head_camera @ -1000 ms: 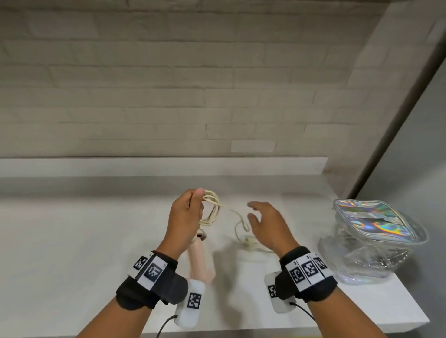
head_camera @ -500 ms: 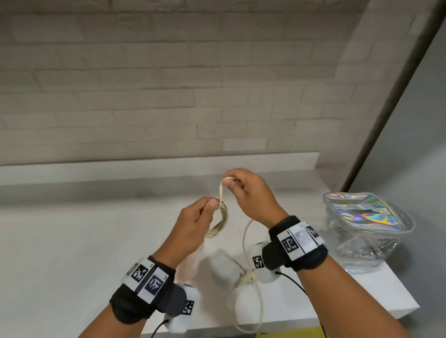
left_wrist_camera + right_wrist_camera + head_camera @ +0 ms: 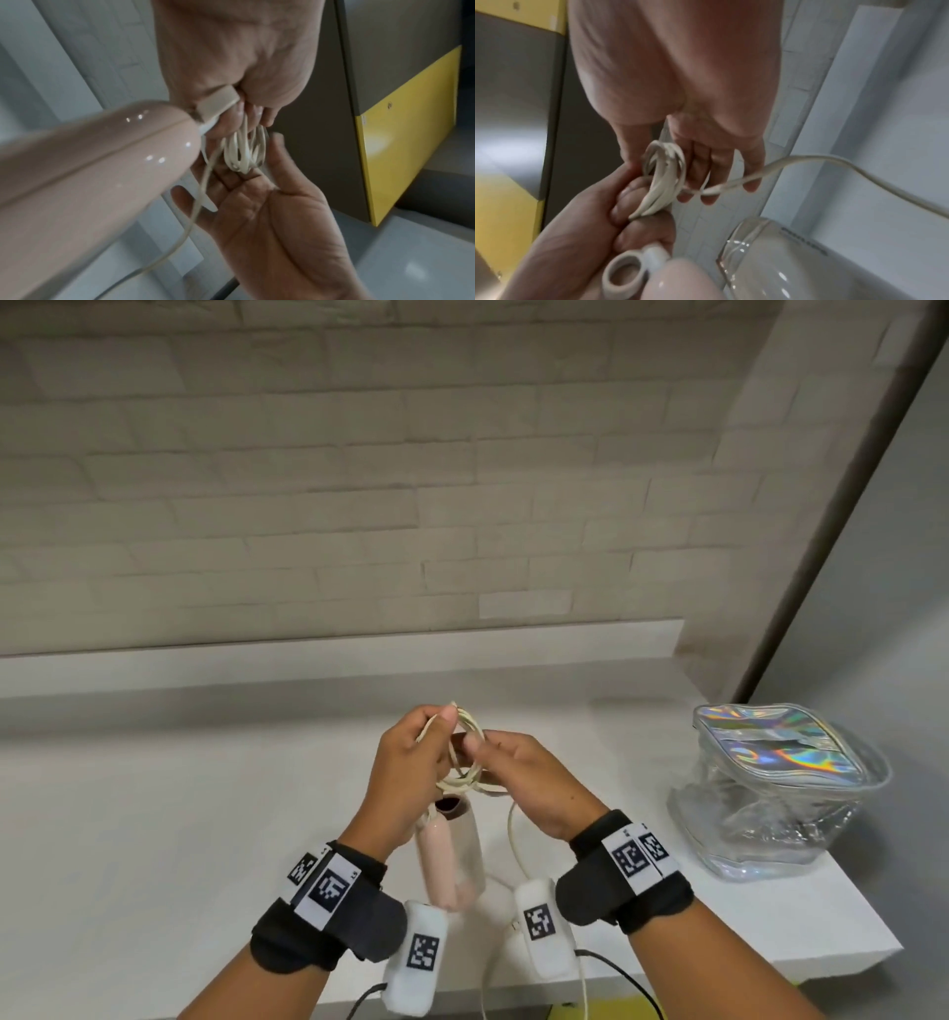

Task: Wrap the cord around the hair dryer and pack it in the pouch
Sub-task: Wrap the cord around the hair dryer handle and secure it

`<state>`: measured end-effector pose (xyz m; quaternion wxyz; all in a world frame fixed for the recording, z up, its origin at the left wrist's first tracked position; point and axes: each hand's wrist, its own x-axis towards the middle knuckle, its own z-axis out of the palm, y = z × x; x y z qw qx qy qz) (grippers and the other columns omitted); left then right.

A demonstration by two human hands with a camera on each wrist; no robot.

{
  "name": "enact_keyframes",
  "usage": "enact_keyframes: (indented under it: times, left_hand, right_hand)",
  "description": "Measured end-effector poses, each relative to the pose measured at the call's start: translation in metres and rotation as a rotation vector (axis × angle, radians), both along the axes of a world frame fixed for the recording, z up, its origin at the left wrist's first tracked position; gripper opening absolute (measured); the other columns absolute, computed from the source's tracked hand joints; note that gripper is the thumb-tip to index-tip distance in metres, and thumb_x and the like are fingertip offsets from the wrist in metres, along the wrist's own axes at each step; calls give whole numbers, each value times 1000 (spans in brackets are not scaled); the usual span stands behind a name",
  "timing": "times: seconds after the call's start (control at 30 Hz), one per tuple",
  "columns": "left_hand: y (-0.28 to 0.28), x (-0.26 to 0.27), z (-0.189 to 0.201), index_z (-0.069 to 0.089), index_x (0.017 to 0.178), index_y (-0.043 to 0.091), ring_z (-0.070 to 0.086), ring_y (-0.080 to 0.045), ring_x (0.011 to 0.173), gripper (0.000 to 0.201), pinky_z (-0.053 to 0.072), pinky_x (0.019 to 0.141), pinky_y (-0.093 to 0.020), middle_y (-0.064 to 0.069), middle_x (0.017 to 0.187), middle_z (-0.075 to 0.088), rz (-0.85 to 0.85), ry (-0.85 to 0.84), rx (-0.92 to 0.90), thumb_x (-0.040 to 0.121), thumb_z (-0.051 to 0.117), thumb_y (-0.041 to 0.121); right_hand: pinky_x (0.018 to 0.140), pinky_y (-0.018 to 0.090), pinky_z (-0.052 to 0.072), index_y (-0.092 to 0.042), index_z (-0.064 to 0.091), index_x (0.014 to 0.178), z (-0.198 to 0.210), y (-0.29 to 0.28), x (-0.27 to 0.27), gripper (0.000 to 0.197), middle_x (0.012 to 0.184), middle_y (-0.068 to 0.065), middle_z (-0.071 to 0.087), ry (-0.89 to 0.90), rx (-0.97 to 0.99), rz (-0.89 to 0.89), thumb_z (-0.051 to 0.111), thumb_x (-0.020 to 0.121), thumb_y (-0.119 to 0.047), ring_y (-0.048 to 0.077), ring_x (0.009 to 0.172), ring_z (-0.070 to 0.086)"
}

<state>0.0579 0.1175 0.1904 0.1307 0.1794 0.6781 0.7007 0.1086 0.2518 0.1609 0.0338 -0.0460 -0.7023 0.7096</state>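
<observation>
My left hand (image 3: 416, 762) grips a coil of cream cord (image 3: 464, 752) above the white counter; in the left wrist view its fingers (image 3: 231, 119) curl round the coil (image 3: 244, 152) and the tab at the dryer's end. The pink hair dryer (image 3: 439, 860) hangs below that hand, its handle (image 3: 90, 172) filling the left wrist view. My right hand (image 3: 518, 778) is against the coil. Its fingers (image 3: 706, 174) are straight, a loose strand of cord (image 3: 795, 160) lies across them, and the thumb sits on the coil's other side. The iridescent clear pouch (image 3: 780, 788) stands at the right.
The counter (image 3: 154, 839) ends at a front edge just below my wrists and at a right edge past the pouch. A brick wall with a low ledge (image 3: 334, 654) runs behind. The loose cord (image 3: 513, 839) trails down over the counter's front edge.
My right hand has come down from above the coil and now lies against it, close to the left hand. The left hand still grips the coil, and the dryer handle shows again below it.
</observation>
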Motion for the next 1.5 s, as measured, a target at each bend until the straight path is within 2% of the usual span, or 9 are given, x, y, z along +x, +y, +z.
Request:
enact_keyframes:
  times: [0.27, 0.37, 0.6, 0.77, 0.9, 1.0, 1.2, 1.4, 1.5]
  left_hand:
    - [9, -3, -18, 60, 103, 23, 49, -1, 50, 17, 37, 48, -16, 8, 79, 60, 84, 102, -105, 96, 53, 36]
    - [12, 3, -13, 67, 99, 18, 47, 2, 43, 22, 34, 44, -8, 16, 57, 58, -4, 133, -144, 99, 48, 30]
    - [6, -1, -10, 62, 81, 19, 35, -4, 44, 32, 27, 40, -15, 8, 58, 48, -82, -114, -116, 100, 45, 39]
    - [15, -1, -15, 65, 96, 15, 45, -5, 48, 36, 37, 42, -20, 2, 65, 52, 10, -25, -108, 98, 46, 45]
    - [16, -6, -20, 65, 98, 13, 49, 0, 46, 35, 43, 46, -17, 3, 62, 52, 107, 27, -93, 99, 45, 41]
    - [15, -9, -27, 65, 96, 13, 43, -2, 42, 35, 39, 41, -18, 0, 60, 45, 146, 49, -109, 99, 45, 42]
    - [15, -21, -38, 64, 94, 17, 43, -10, 53, 28, 38, 50, -20, 6, 61, 47, 216, 131, -112, 100, 45, 37]
    - [8, -35, -45, 62, 88, 19, 42, -12, 53, 28, 41, 50, -26, 8, 60, 45, 316, 102, -76, 99, 46, 40]
    - [-1, -46, -40, 59, 90, 14, 35, -9, 40, 30, 32, 35, -16, -1, 54, 36, 378, 51, -34, 100, 43, 38]
  right_hand:
    - [85, 33, 46, -1, 65, 87, 2, 2, 0, 11, 82, 8, 60, -49, -54, -46, 56, 83, 5, 19, 80, 56]
    - [76, 29, 49, 9, 61, 92, 0, -1, -3, 18, 83, 12, 60, -88, -71, -114, 50, 78, 15, 20, 78, 59]
    - [66, 25, 43, -18, 49, 90, -1, -2, 2, 43, 83, -6, 49, 19, 346, -402, 84, 67, -28, 9, 73, 46]
    - [58, 22, 39, -26, 51, 71, -1, -23, 12, 20, 68, -11, 47, 209, 751, -576, 65, 85, -22, 8, 60, 46]
    - [72, 15, 43, -15, 66, 87, -2, -34, 17, 27, 87, 4, 59, 70, 581, -365, 43, 99, -23, 8, 79, 55]
    - [74, 32, 45, -2, 64, 81, 14, -27, 22, 30, 87, 19, 64, 18, 310, -296, 48, 94, -24, 17, 74, 54]
    - [97, 34, 46, -10, 68, 89, 26, -15, 37, 24, 88, -1, 74, -34, 128, -147, 54, 97, -29, 12, 94, 66]
    - [45, 22, 40, -7, 65, 88, 30, -12, 42, 18, 57, -2, 38, -102, -328, -242, 52, 97, -17, 8, 44, 31]
    - [53, 24, 47, -4, 70, 89, 26, -11, 47, 12, 61, -1, 51, -96, -92, -194, 61, 91, -12, 11, 50, 46]
